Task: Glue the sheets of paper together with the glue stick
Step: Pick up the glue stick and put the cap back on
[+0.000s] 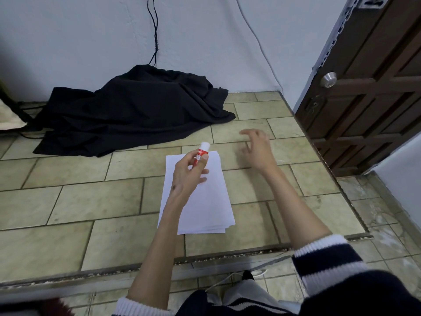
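- Above the far end of the paper (200, 201), the left hand (184, 176) has its grip clamped on the glue stick (200, 153), thumb and fingers around the red barrel, white end pointing up and away.
- Whether that white end is a cap or bare glue cannot be told; it looks like a cap, so the step in hand is likely getting the stick ready, with no gluing begun.
- To the right of that grip and a little beyond it, the right hand (256, 149) hovers over the floor (91, 201), fingers spread apart, holding nothing.
- Below the left grip the paper lies as a loose stack on the floor tiles, edges slightly fanned at the near right corner and the far edge.
- The next move probably calls for the free hand to come across to the stick's white end and pull it off, then for the top sheet to be held flat or lifted.
- Room: bare tile lies on both sides of the stack, enough for laying a sheet aside.
- Beyond and left of the grip a black cloth (136, 110) is heaped against the wall, apart from the paper.
- Far right of the right hand stands a door (364, 87), well clear.
- Nearer than the stack, a raised floor edge (227, 254) runs across, just short of the paper.
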